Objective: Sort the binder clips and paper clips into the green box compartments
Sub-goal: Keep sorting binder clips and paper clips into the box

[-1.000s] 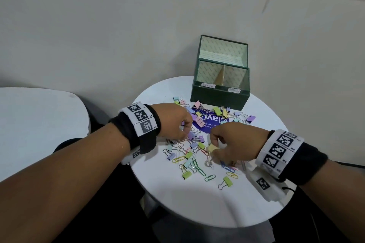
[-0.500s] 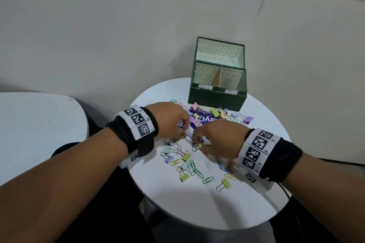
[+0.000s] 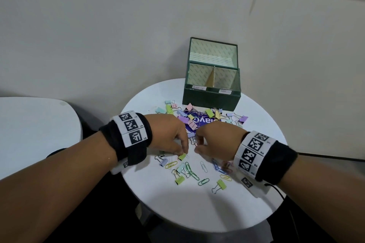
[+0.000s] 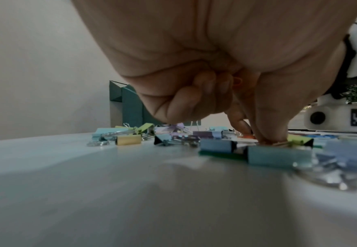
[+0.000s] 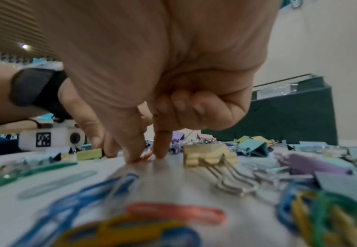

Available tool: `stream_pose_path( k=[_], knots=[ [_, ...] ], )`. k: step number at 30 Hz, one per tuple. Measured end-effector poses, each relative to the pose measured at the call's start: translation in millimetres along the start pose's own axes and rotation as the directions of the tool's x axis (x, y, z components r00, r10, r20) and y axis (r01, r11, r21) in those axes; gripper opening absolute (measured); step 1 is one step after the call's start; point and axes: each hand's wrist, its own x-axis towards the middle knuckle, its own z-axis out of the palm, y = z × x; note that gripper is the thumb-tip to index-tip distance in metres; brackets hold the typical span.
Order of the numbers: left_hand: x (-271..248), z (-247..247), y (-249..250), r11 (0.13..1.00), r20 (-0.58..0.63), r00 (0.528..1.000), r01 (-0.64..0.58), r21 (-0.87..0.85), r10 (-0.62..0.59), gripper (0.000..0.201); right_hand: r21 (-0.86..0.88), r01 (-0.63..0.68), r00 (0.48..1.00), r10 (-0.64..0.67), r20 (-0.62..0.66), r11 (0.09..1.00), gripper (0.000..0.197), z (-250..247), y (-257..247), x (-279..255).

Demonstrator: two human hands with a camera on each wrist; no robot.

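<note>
The green box (image 3: 211, 97) stands open at the back of the round white table (image 3: 197, 209), with two labelled front compartments and its lid upright. Pastel binder clips (image 3: 217, 113) and coloured paper clips (image 3: 192, 171) lie scattered in front of it. My left hand (image 3: 184, 154) reaches down, thumb and forefinger pinching a green binder clip (image 3: 182, 157) on the table; the left wrist view shows those fingertips (image 4: 266, 138) on its wire handles. Just right of it, my right hand (image 3: 197, 147) has thumb and forefinger (image 5: 146, 156) closed around a red paper clip (image 5: 145, 157) lying flat.
A purple printed card (image 3: 201, 122) lies under the clips near the box. A second white table (image 3: 35, 128) stands to the left across a dark gap. The wall rises right behind the box. A bare stretch of table lies at the near edge.
My right hand has moved left, away from the lower clips, to meet the left hand. My left fingers have dropped nearer to me onto the green binder clip.
</note>
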Motion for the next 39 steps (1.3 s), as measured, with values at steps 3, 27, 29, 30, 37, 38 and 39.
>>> stream_pose_path(
  k=[3,27,29,30,37,38,39],
  knots=[
    [0.2,0.3,0.7,0.999,0.001,0.999,0.033,0.024,-0.033,0.008,0.001,0.02,0.999,-0.02,0.039,1.0,0.011,0.7,-3.9,8.2],
    [-4.1,-6.9,5.6,0.998,-0.152,0.988,0.011,-0.057,-0.019,0.027,0.603,-0.144,0.979,0.026,0.2,0.785,0.027,-0.3,40.1,-32.9],
    [-5.2,-6.0,6.8,0.997,-0.104,0.995,0.002,-0.081,-0.011,0.022,0.298,-0.086,0.981,0.029,0.19,0.951,0.033,-0.1,28.4,-37.6],
    [-5.4,-5.2,7.6,0.997,-0.063,0.998,0.001,-0.079,-0.006,0.02,0.212,-0.073,0.983,0.034,0.179,0.975,0.031,-0.2,23.1,-39.1],
    [-5.4,-1.4,6.3,1.0,0.001,1.0,0.001,-0.004,-0.001,0.011,0.317,-0.041,0.989,-0.007,0.15,0.948,0.014,-8.0,29.4,-24.3],
    [-4.9,-0.8,5.9,1.0,0.001,1.0,-0.003,-0.006,0.003,0.01,0.352,-0.039,0.992,-0.005,0.124,0.935,0.016,-15.6,36.0,-19.6],
    [-4.8,-0.3,5.9,1.0,0.007,1.0,-0.002,-0.005,0.002,0.01,0.386,-0.043,0.996,0.008,0.092,0.921,0.019,-24.9,43.1,-15.3]
  ],
)
